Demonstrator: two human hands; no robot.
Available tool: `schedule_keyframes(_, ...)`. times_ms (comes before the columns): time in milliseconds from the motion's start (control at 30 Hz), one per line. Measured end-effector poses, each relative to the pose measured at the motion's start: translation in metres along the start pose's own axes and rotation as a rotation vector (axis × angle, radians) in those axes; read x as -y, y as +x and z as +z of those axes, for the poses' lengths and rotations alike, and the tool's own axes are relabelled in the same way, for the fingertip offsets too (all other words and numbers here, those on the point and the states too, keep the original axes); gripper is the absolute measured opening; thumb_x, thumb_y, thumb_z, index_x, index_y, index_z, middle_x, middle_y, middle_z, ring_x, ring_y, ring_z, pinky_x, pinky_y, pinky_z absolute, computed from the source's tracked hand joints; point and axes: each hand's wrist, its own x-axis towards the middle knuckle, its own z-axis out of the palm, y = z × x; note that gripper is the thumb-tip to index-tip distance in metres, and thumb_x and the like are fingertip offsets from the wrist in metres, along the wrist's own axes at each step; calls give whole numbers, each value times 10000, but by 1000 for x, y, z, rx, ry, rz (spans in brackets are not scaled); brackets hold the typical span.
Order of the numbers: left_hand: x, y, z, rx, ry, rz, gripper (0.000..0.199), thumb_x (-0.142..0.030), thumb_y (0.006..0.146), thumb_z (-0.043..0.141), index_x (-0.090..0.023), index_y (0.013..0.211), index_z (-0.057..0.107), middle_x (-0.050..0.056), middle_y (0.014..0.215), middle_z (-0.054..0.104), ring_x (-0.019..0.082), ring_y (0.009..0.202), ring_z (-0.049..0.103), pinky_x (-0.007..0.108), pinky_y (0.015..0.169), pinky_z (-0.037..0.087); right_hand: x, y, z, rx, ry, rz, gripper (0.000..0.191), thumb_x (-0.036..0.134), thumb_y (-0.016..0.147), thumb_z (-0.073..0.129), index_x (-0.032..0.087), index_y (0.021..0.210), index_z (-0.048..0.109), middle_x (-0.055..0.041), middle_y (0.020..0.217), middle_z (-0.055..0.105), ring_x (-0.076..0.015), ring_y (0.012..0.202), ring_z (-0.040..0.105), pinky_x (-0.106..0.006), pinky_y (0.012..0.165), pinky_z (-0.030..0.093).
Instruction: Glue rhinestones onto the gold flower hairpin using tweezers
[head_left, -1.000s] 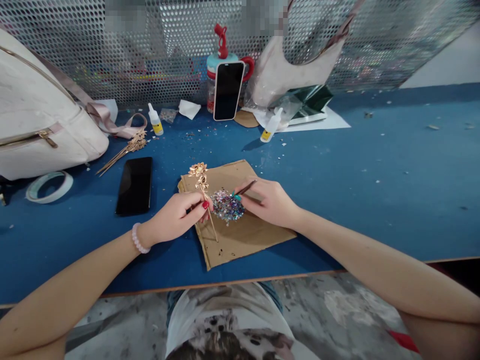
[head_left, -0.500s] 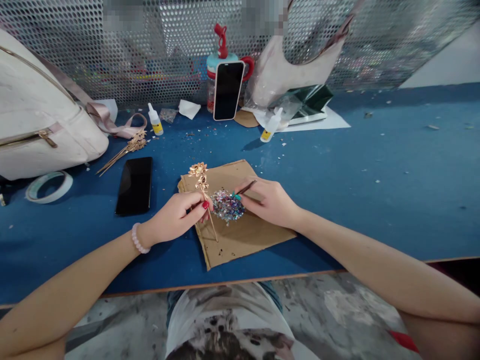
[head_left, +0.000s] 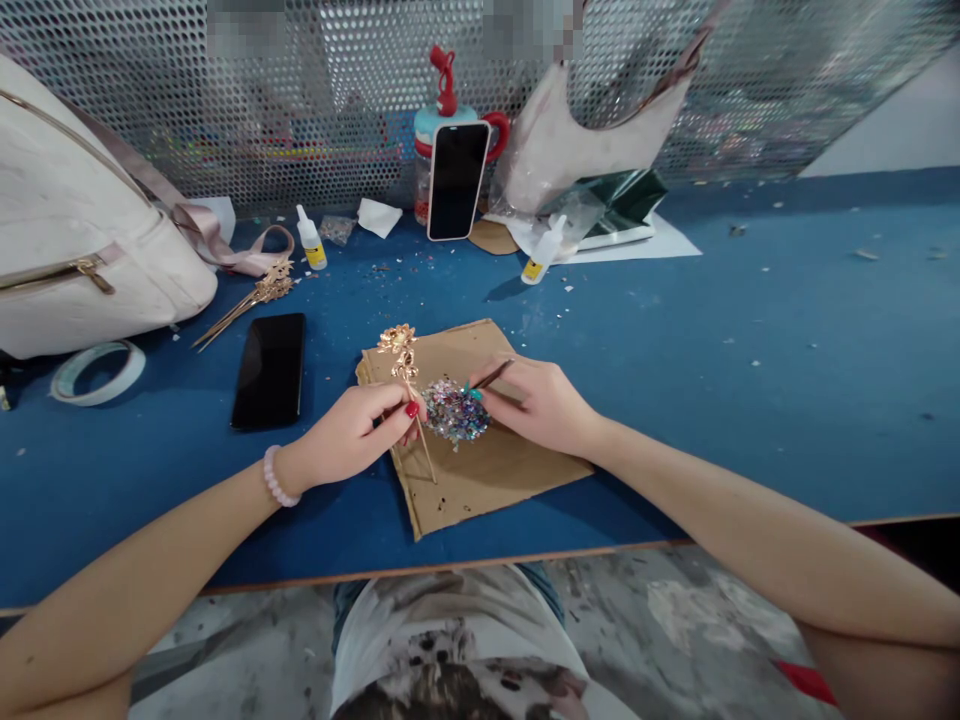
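Between the thumb and fingers of my left hand (head_left: 373, 425) is a gold flower hairpin (head_left: 403, 362), its flower end pointing away from me and its thin stick toward me. My right hand (head_left: 536, 405) is closed on dark tweezers (head_left: 493, 374); their tips are hidden behind the fingers, close to the rhinestones. A pile of small glittering rhinestones (head_left: 455, 412) lies on a piece of brown cardboard (head_left: 502, 470) between both hands. Both hands hover over or rest on the cardboard; which, I cannot tell.
A black phone (head_left: 268, 372), a tape roll (head_left: 98, 374) and more gold hairpins (head_left: 251, 300) lie left. Two glue bottles (head_left: 310, 240), a propped phone (head_left: 457, 182), a cup (head_left: 435, 125) and a white bag (head_left: 592, 130) stand behind. A white backpack (head_left: 90, 230) fills the left edge.
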Motion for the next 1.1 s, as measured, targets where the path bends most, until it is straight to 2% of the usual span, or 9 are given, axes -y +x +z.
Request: schedule_keyframes(1100, 1, 0, 0, -5, 25, 18, 236, -192, 921, 346, -157, 779, 530, -2, 709, 592, 98, 635, 550, 222, 623, 427, 0, -1, 0, -3, 3, -2, 97, 146, 821, 481, 185, 800, 568, -48, 830, 671, -160, 789, 643, -301, 697, 534)
